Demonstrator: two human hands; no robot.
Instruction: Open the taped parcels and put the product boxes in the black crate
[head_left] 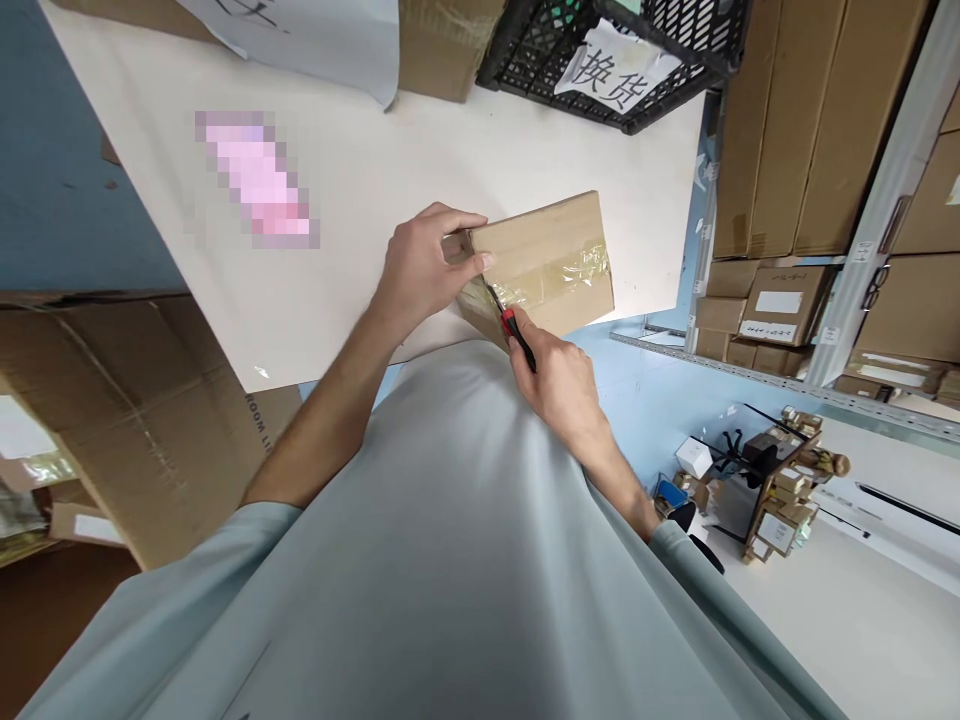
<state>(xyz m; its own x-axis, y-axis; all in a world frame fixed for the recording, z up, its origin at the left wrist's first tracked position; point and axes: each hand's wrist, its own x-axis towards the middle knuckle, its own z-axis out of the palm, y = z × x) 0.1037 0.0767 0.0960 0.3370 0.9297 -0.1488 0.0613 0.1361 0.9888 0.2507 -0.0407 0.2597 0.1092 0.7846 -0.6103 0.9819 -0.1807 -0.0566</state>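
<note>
A small brown cardboard box with clear tape across it sits at the near edge of the white table. My left hand grips the box's left end, thumb on the top face and fingers at the far corner. In my right hand is a screwdriver with a red and black handle. Its thin shaft points up and left, and the tip meets the taped left edge of the box just below my left thumb. The inside of the box is hidden.
On the white table lies a blurred-out pink item. A black plastic crate with a paper label stands at the back, beside a carton. Large cartons are at left; shelves of boxes rise at right.
</note>
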